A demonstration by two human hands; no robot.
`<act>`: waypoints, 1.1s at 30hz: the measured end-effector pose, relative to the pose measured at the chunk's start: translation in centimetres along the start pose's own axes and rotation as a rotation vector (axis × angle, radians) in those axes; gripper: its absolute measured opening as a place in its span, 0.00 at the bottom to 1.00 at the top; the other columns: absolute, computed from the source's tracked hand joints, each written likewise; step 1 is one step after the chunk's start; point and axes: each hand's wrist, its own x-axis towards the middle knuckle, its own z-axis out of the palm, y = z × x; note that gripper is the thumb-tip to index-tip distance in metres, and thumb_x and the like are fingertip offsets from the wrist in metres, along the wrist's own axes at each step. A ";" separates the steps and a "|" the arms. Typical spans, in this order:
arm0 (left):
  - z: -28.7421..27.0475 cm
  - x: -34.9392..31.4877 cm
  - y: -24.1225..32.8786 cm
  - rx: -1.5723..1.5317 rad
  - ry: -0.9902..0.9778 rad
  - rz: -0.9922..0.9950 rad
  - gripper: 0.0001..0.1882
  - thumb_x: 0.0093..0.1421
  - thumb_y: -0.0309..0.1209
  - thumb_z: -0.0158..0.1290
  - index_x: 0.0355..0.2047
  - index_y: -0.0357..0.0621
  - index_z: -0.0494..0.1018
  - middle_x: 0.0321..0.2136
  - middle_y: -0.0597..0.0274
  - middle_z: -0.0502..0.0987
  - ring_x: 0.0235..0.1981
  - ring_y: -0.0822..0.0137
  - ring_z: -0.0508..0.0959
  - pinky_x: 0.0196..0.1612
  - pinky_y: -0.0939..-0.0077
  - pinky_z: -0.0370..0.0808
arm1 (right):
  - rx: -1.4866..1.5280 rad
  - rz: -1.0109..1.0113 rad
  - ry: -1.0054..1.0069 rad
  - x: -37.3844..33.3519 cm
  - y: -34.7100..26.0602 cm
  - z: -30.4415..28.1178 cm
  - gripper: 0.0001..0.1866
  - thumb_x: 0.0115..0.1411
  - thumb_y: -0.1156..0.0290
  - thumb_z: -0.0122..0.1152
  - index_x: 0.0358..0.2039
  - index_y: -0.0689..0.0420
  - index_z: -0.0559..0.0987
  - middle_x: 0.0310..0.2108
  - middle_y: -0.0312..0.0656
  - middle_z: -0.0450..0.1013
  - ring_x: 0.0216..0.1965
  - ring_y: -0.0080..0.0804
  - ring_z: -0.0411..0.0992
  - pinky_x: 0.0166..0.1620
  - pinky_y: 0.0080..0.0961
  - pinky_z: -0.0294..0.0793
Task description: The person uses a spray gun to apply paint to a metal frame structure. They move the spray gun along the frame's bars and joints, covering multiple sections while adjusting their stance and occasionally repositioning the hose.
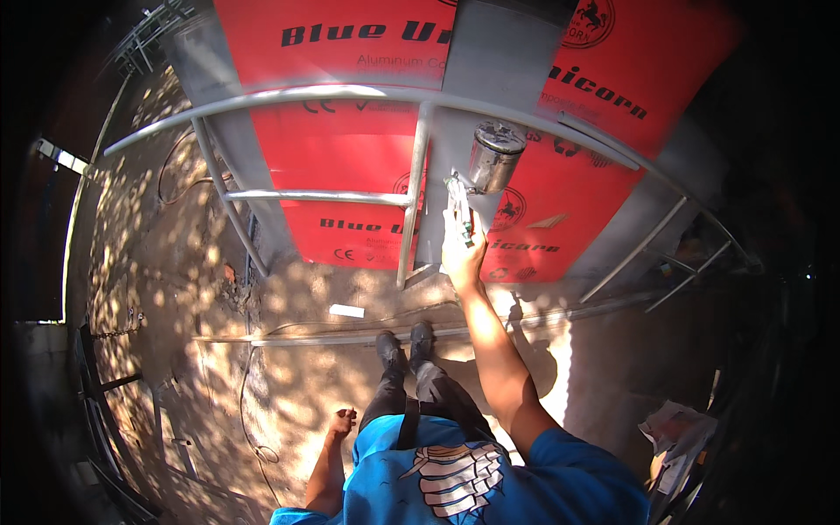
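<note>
My right arm reaches forward, and my right hand (465, 249) is wrapped round the handle of a spray gun (456, 199). A shiny metal cup (493, 166) with a paint-smeared end is joined to the gun, just to its right. Gun and cup are in front of the red and grey panels, close to a pale metal tube frame (420, 166). The gun's trigger is mostly hidden by my fingers. Low at my left side hangs my left hand (343, 422), its fingers curled in with nothing visible in them.
Red film-covered panels (332, 149) with grey strips stand ahead behind the frame. A long thin bar (297, 340) lies across the ground by my feet, near a small white piece (347, 311). A hose (243, 394) trails at left; crumpled sheets (678, 433) lie at right.
</note>
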 end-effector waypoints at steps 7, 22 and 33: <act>6.1 1.9 7.2 0.454 -0.013 -0.068 0.55 0.61 0.68 0.60 0.68 0.28 0.63 0.59 0.30 0.77 0.65 0.38 0.75 0.66 0.55 0.72 | -0.115 0.295 -0.084 -5.1 9.0 2.5 0.13 0.68 0.68 0.68 0.48 0.62 0.81 0.28 0.42 0.78 0.27 0.30 0.72 0.34 0.33 0.73; 5.7 12.1 -0.9 0.751 0.290 -0.365 0.64 0.44 0.63 0.73 0.71 0.34 0.58 0.67 0.40 0.68 0.65 0.46 0.75 0.67 0.51 0.73 | -0.245 0.318 -0.066 -18.5 18.7 5.0 0.13 0.67 0.69 0.69 0.48 0.62 0.80 0.28 0.49 0.78 0.30 0.43 0.78 0.38 0.39 0.77; 4.0 9.9 6.8 0.820 0.341 -0.399 0.58 0.43 0.56 0.75 0.66 0.35 0.61 0.60 0.44 0.69 0.64 0.41 0.72 0.65 0.43 0.72 | -0.048 0.075 0.133 -6.3 12.8 10.5 0.10 0.68 0.72 0.70 0.45 0.63 0.81 0.28 0.40 0.79 0.28 0.26 0.74 0.35 0.28 0.76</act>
